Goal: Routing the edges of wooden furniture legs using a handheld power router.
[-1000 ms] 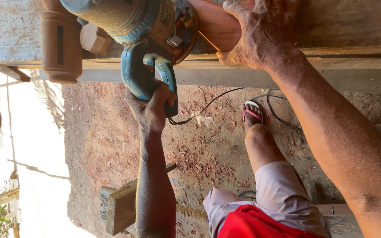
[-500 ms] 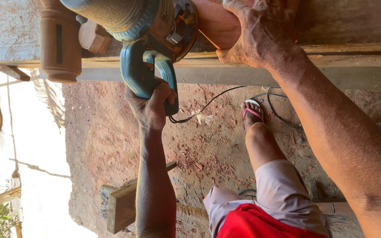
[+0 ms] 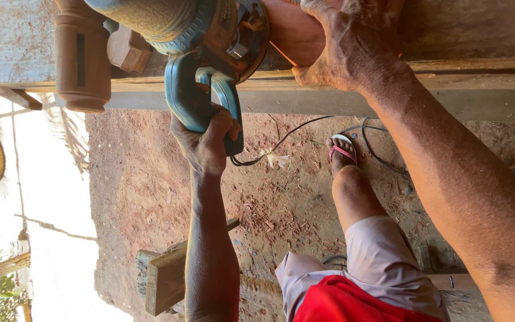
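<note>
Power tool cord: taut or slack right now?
Slack. The black cord sags in loose curves from the blue power tool over the dirt floor.

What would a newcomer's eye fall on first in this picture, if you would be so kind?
First the blue power tool at top centre, gripped at its handle by one hand, its black cord trailing over the reddish dirt floor. To its right the other hand presses a reddish wood piece on the workbench. A turned wooden post stands out at upper left.

saw (image 3: 201,53) teal, dusty | sandal (image 3: 342,148) pink-white | shirt (image 3: 353,304) red | shorts (image 3: 382,256) perhaps beige
</note>
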